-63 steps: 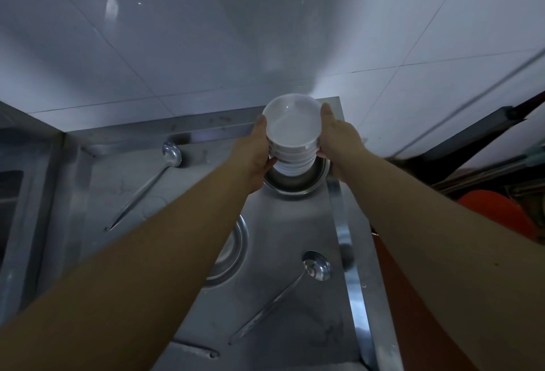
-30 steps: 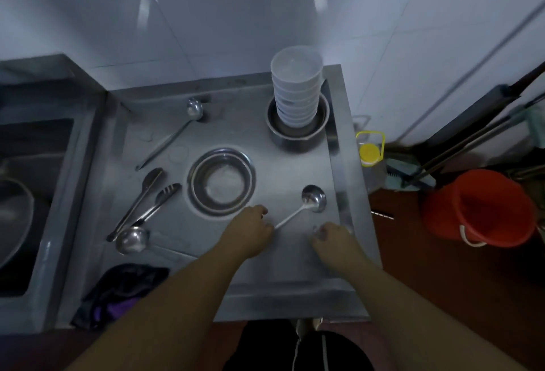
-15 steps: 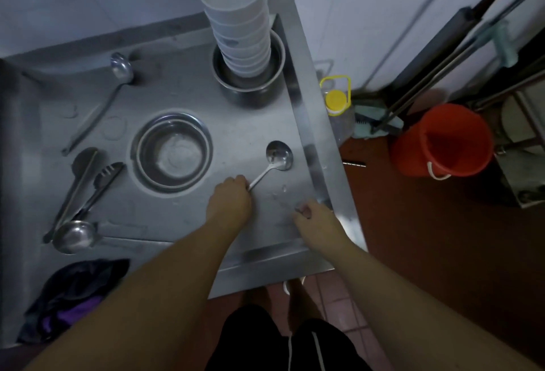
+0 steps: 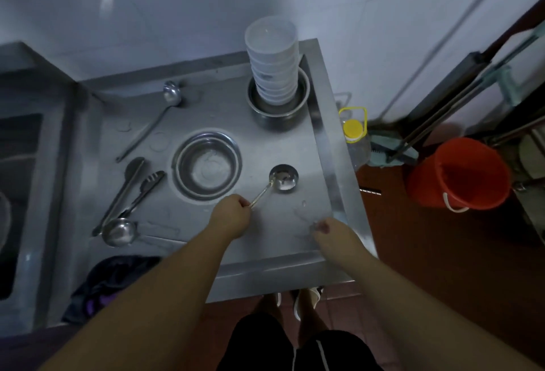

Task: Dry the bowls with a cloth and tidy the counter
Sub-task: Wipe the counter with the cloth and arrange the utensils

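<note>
A tall stack of white bowls stands in a steel pot at the counter's far right corner. My left hand grips the handle of a steel ladle whose cup rests on the steel counter. My right hand hovers loosely curled over the counter's near right corner and holds nothing. A dark purple cloth lies bunched at the counter's near left edge.
A steel bowl sits mid-counter. Tongs, a second ladle and a long ladle lie to the left. A sink is at far left. On the floor stand a red bucket, a yellow-capped bottle and mop handles.
Both hands left the bowl stack in the pot and came down to the near counter. My left hand took hold of the ladle handle; the right stayed curled nearby.
</note>
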`<control>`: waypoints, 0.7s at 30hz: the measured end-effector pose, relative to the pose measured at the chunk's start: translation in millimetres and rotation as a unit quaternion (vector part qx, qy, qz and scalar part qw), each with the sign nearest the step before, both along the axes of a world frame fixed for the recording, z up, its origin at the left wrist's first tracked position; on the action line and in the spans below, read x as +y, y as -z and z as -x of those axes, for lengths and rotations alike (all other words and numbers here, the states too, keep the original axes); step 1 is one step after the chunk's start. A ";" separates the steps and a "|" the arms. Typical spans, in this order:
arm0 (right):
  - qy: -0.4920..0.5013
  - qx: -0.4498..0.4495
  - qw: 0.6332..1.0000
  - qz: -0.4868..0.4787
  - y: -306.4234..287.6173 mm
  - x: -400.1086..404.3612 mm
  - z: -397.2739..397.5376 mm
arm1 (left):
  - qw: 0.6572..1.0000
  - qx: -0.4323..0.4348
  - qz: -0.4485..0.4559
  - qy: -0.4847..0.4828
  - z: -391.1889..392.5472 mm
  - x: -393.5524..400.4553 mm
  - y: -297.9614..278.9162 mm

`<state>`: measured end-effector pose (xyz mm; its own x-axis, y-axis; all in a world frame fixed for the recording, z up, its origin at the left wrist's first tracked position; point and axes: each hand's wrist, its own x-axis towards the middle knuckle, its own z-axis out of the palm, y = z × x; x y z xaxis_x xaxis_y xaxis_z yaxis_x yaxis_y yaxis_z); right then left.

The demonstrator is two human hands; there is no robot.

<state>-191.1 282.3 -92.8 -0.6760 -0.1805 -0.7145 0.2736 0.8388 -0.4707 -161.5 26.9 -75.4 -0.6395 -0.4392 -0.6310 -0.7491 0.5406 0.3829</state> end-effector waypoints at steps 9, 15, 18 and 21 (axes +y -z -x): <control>-0.062 -0.008 0.998 0.007 -29.7 -53.7 -15.0 | 0.998 -0.003 0.042 -0.052 -98.7 -98.6 -38.5; -0.074 -0.018 0.997 0.010 -32.6 -114.1 -39.5 | 0.997 -0.025 0.050 -0.058 -149.6 -176.1 -21.8; -0.061 -0.019 0.998 -0.011 -28.7 -149.7 -55.8 | 0.998 -0.040 0.024 -0.040 -162.5 -214.9 -7.1; -0.040 -0.025 0.999 -0.028 -22.5 -187.5 -80.2 | 0.999 -0.045 0.005 -0.020 -168.5 -245.4 7.7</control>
<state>-110.8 94.8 -70.3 -0.6249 -0.1918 -0.7568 0.2265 0.8831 -0.4108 7.0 -218.4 -83.1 -0.5624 -0.4692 -0.6808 -0.8011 0.5131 0.3081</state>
